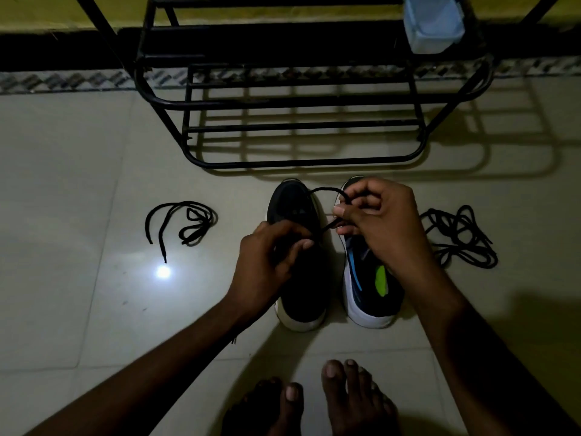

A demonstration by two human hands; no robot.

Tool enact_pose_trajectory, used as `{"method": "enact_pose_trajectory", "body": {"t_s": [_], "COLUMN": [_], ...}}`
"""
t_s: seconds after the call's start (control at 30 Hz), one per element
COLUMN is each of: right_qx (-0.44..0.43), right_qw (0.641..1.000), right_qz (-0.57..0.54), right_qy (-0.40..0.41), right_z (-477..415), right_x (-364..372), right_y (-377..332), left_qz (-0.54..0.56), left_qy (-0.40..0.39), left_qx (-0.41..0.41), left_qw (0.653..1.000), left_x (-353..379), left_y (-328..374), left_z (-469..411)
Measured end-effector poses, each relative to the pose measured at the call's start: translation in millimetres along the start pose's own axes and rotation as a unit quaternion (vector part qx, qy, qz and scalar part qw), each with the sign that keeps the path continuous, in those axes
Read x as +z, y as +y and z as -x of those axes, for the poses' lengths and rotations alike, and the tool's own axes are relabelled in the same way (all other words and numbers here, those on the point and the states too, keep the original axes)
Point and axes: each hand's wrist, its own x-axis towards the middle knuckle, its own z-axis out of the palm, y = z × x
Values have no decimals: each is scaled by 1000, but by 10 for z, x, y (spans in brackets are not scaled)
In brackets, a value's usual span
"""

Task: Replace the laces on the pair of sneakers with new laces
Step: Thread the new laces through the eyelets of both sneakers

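Observation:
Two dark sneakers stand side by side on the floor, toes pointing away from me. The left sneaker (pixel 294 212) is black with a white sole. The right sneaker (pixel 364 278) shows blue stripes and a green patch. My left hand (pixel 270 256) lies over the left sneaker's middle and pinches a black lace. My right hand (pixel 377 215) grips the same lace (pixel 327 191), which arcs in a loop from the left sneaker's toe to my fingers. A loose black lace (pixel 182 221) lies on the floor at left. A tangled heap of black lace (pixel 459 237) lies at right.
A black metal shoe rack (pixel 301 102) stands just beyond the sneakers, with a pale blue plastic container (pixel 434 23) on its upper shelf. My bare feet (pixel 345 401) rest on the tiles near the bottom edge. A bright light spot reflects on the floor at left.

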Motion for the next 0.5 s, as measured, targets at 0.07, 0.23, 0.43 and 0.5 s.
{"method": "enact_pose_trajectory", "body": {"t_s": [0.07, 0.23, 0.43, 0.5], "right_qx": [-2, 47, 72, 55], "right_qw": [1000, 996, 990, 993], "right_qz": [-7, -77, -95, -70], "right_qy": [8, -24, -77, -77], "right_z": [1, 85, 134, 129], "right_x": [2, 86, 105, 103], "right_y": [10, 28, 115, 138], "left_qz": [2, 40, 17, 14], "left_qy": [4, 33, 46, 41], "left_qx": [4, 1, -11, -11], "left_qw": [1000, 999, 999, 999], "left_x": [-3, -2, -3, -2], "left_y": [-19, -50, -25, -17], "left_z": [14, 2, 7, 8]}}
